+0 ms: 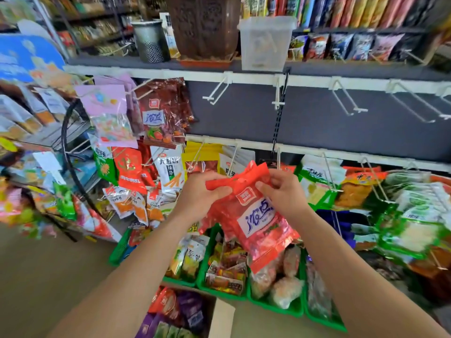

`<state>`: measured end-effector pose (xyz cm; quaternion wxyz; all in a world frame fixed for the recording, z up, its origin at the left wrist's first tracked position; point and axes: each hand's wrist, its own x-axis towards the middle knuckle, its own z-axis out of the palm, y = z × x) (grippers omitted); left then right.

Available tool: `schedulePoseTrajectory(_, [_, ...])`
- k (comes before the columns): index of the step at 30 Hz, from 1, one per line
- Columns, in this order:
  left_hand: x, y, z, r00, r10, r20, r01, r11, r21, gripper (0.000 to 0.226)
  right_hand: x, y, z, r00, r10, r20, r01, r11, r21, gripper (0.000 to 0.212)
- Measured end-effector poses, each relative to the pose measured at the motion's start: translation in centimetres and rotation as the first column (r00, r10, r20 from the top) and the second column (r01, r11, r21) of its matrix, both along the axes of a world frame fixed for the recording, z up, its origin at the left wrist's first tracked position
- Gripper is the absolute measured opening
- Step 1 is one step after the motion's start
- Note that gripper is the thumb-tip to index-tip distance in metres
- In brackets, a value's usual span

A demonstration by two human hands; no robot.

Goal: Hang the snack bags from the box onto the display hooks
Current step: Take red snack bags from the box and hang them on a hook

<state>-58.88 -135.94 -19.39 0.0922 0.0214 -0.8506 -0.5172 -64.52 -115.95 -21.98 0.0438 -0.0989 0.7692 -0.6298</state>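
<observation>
Glossy, crinkled plastic film of the red snack bags (258, 223) catches the light before a matt grey back panel (244, 113), white display hooks (360, 110) that look like coated wire, shiny green plastic bins (119, 248) and a matt brown cardboard box (222, 315).

Left hand (200, 191) and right hand (283, 189) pinch red snack bags (253, 220) | empty hooks (216, 93) above

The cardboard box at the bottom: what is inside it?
Inside the cardboard box lie red bags, purple bags and green bags. Whatever lies beneath them is covered, and the picture's edge cuts off the box.
</observation>
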Motion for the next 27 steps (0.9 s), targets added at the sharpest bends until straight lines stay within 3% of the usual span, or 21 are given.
schedulePoseTrajectory(5, [0.4,-1.1,-0.1,1.0,0.007,0.013,-0.007,1.0,-0.022,0.022,-0.2,-0.8,-0.1,0.994,0.105,-0.005,-0.105,0.993,-0.051,0.02])
schedulePoseTrajectory(10, [1.1,-2.9,-0.6,0.997,0.076,0.016,-0.078,0.991,0.11,0.014,0.0,-2.7,0.2,0.987,0.158,-0.025,-0.159,0.985,-0.071,0.018])
schedulePoseTrajectory(19, [2.1,-7.7,-0.5,0.981,0.178,0.075,-0.192,0.944,0.268,0.006,0.3,-7.7,-0.1,0.993,0.063,-0.098,-0.061,0.998,0.023,0.019])
schedulePoseTrajectory(27, [1.4,-12.6,-0.4,0.978,0.202,0.056,-0.208,0.968,0.144,0.008,0.2,-10.8,-0.2,0.992,-0.031,-0.119,0.035,0.999,0.03,0.021])
